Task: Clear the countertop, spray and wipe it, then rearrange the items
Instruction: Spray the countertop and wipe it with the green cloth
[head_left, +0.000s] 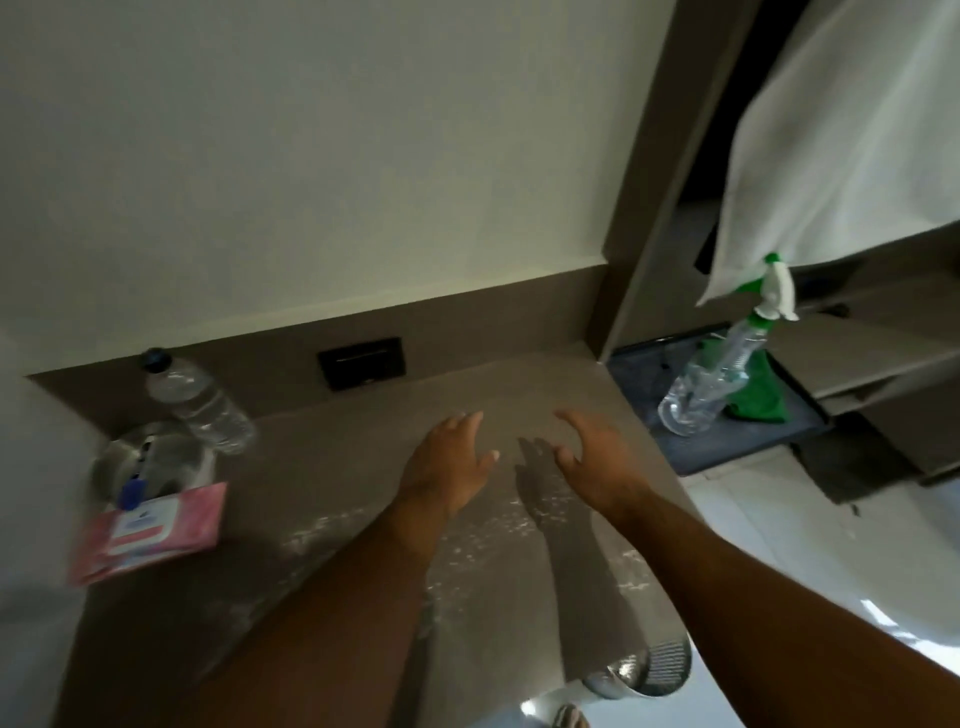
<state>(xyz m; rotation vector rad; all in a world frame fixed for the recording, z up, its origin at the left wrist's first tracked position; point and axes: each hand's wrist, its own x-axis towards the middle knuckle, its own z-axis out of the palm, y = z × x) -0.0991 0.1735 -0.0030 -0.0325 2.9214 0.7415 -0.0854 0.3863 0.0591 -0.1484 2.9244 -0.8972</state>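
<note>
Both forearms are reaching forward over the brown countertop (363, 467). The left hand (449, 462) and right hand (597, 457) are hovering side by side, fingers loosely spread and curled, gripping nothing. At the far left a water bottle (200, 402) is standing beside a metal kettle (150, 462); a pink wipes pack (150, 530) is lying nearer, its label too blurred to read. The spray bottle (717, 371) is leaning by a green cloth (758, 389) on a tray at right.

I see a pale plain wall (311, 156) above a brown upstand, a dark wall socket (362, 362), and glossy white floor (769, 525) at right.
</note>
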